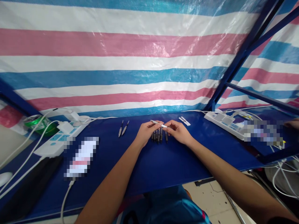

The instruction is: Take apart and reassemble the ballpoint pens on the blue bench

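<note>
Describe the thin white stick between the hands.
The thin white stick is slender, straight and smooth, and looks like plastic. It lies almost level, sloping slightly down toward the person's right. Its end on the left side looks pointed and shows a little grey, though it is too small to be sure. The left hand holds it in its fingers, while its other end reaches the right hand. It is held above the dark pen-like pieces on the blue tabletop.

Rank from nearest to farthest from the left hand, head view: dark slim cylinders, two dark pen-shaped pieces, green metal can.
1. Dark slim cylinders: right, below the left hand.
2. Two dark pen-shaped pieces: to the left.
3. Green metal can: far left.
</note>
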Motion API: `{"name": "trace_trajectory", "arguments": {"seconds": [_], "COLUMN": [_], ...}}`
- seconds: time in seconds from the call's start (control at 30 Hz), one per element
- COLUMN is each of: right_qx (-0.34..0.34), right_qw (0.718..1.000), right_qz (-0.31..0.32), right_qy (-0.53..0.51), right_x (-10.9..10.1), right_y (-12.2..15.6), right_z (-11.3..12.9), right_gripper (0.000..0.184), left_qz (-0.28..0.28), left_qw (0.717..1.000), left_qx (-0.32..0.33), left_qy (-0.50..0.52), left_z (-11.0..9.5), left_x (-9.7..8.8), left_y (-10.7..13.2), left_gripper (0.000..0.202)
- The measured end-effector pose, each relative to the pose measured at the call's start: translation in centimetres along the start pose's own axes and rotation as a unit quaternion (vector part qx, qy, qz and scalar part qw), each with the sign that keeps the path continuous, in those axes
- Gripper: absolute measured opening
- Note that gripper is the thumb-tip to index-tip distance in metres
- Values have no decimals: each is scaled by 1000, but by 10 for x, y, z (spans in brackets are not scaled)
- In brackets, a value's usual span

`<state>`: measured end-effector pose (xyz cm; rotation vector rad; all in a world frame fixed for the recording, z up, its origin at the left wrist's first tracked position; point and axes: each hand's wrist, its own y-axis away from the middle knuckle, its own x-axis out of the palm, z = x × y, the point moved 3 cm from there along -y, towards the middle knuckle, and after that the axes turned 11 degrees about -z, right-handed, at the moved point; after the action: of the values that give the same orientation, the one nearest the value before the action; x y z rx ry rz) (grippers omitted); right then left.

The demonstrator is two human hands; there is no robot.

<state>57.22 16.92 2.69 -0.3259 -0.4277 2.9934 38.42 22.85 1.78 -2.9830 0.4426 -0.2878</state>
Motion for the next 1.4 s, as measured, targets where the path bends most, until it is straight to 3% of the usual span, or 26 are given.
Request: {"name": "trace_trajectory", "arguments": {"seconds": [0.4,0.5,0.67,0.8,0.93,1.1,1.4], "right_qx": [-43,-17,-28,-5,-22,19,2], "right_qw": [999,999,999,998,998,998,993], "right_qz": [-8,32,11,36,7,23,-88], "right_qy": [32,31,46,49,52,59,81], "right_x": [-2,0,1,4,2,1,-15], "right_y": [1,1,3,4,4,4,-3], "right_z": [4,1,1,2,4,-1,-6], "right_gripper": [42,47,45,61,52,65,66], "left_qz": [10,13,13,19,8,30,-92], "left_qw": [1000,1000,1000,999,1000,1000,993], "left_qx": [1,-11,-21,-24,-13,-9,-7], "left_qy": [-10,-17,-15,-7,2,-4,-71], "left_z": [-1,-1,-1,0,-1,-4,-6], "left_x": [1,2,3,3,3,8,-5], "left_y": [2,3,4,2,1,5,-4], "left_gripper": [40,41,40,42,39,41,61]}}
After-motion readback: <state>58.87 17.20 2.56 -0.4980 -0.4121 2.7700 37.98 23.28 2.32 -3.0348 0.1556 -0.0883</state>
